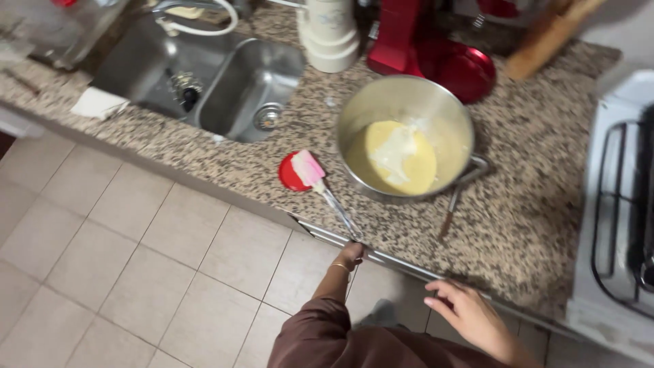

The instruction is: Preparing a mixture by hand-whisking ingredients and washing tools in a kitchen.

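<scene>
A steel mixing bowl [409, 102] holding pale yellow batter [398, 160] stands on the speckled granite counter [531, 197]. Left of it, a spatula [320, 180] with a pink-and-white head and a clear handle lies with its head on a small red dish [289, 177]; its handle runs to the counter's front edge. My left hand [351, 255], a thin bracelet on the wrist, is closed around the end of that handle. My right hand [470, 313] hovers below the counter edge, fingers apart and holding nothing.
A thin utensil [449, 211] lies by the bowl's right side. Behind are a double steel sink [204, 75], a white container [330, 34] and a red stand mixer [436, 48]. A white stove [613, 204] adjoins the counter on the right. Beige floor tiles [136, 259] lie below.
</scene>
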